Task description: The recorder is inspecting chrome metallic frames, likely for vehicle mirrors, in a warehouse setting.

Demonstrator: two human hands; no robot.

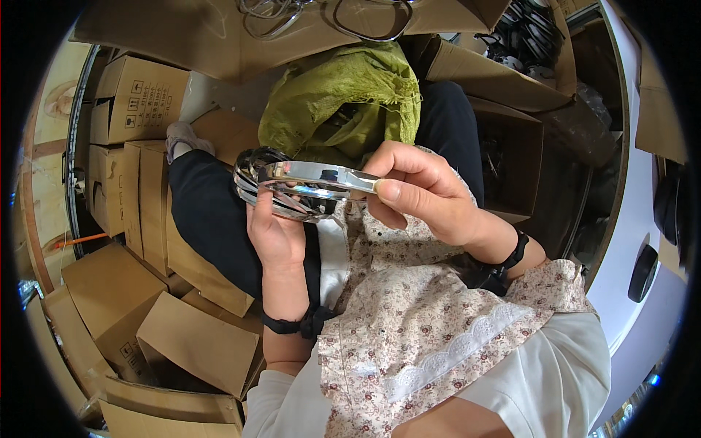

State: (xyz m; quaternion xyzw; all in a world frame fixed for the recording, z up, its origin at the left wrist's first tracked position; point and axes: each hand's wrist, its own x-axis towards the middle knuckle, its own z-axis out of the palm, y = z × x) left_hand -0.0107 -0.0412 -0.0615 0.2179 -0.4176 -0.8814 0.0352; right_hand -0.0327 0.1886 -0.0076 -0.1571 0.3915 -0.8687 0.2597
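My left hand (276,235) is closed around a bundle of shiny chrome trim rings (247,191), held above my lap. Between the thumb and fingers of my right hand (431,191) is the near end of one chrome trim ring (310,172), a flat, elongated loop. Its far end lies against the bundle at my left hand. How many rings are in the bundle is hard to make out, since they overlap. Just beyond my hands, between my legs, stands a yellow-green woven sack (299,109) with its mouth open and dark contents inside.
Ahead, a cardboard flap (175,36) carries several loose chrome rings (274,16). A carton (478,69) at the upper right holds black and shiny parts. Cartons (150,98) are piled along my left, some open. A white table (621,146) borders my right side, with a black object (642,273).
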